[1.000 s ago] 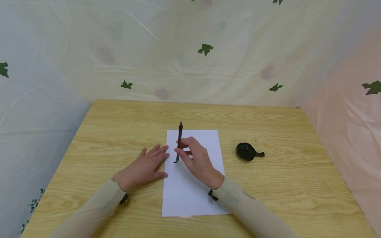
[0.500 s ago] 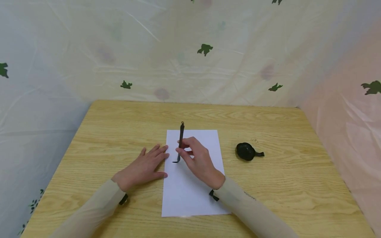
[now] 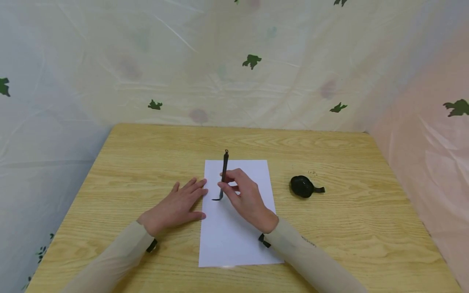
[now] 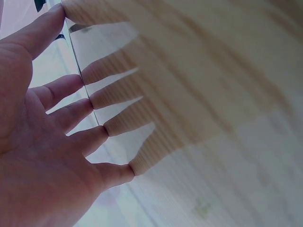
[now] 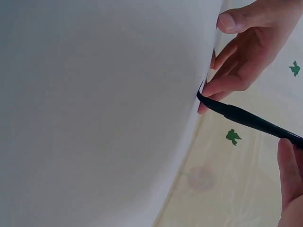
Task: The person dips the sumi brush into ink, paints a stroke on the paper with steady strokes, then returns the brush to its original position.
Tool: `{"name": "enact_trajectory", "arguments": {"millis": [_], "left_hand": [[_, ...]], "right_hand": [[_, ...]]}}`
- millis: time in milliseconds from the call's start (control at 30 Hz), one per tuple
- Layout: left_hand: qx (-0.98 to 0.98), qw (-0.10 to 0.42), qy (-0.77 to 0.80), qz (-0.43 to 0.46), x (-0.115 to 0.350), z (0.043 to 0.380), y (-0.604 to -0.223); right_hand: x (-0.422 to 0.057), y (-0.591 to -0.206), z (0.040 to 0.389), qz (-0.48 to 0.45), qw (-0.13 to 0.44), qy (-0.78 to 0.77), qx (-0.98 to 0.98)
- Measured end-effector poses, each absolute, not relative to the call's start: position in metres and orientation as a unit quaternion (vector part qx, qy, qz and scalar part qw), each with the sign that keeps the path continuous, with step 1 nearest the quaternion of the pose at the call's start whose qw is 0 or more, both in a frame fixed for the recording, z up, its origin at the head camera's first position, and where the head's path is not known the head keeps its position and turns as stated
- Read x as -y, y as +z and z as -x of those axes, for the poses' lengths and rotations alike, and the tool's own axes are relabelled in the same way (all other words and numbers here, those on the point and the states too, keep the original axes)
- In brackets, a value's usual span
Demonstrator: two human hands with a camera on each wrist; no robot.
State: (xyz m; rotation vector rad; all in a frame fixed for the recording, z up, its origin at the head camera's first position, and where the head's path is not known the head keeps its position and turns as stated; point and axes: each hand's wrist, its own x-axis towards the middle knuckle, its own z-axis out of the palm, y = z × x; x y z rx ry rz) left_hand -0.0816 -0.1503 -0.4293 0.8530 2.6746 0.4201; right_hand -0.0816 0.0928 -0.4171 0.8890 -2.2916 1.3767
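Note:
My right hand [image 3: 247, 200] pinches a dark writing brush [image 3: 224, 166] between thumb and fingers, its handle nearly upright. In the right wrist view the bent bristle tip of the brush [image 5: 251, 119] presses on the white paper [image 3: 234, 244]. A short black stroke [image 3: 215, 200] runs leftward from the tip. My left hand [image 3: 176, 209] lies flat with spread fingers, its fingertips at the left edge of the paper. In the left wrist view the fingers of the left hand [image 4: 61, 123] are straight and touch the surface.
A small black dish [image 3: 302, 186] with a short handle stands on the wooden table [image 3: 348, 228], right of the paper. Faint marks lie just behind it. A pale cloth [image 3: 205, 61] with green bird shapes hangs around the back and sides.
My right hand has moved slightly to the right with the brush, and the black stroke behind the tip has grown longer. The left hand stays in place.

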Motion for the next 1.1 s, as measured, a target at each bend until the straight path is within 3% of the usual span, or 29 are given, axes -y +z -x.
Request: {"name": "enact_trajectory", "arguments": {"millis": [1100], "left_hand": [[-0.930,0.146,0.146,-0.303,0.1515,0.0810,-0.4295]], "right_hand": [[-0.1001,-0.4173,0.0810,-0.319,0.183,0.468,0.804]]}}
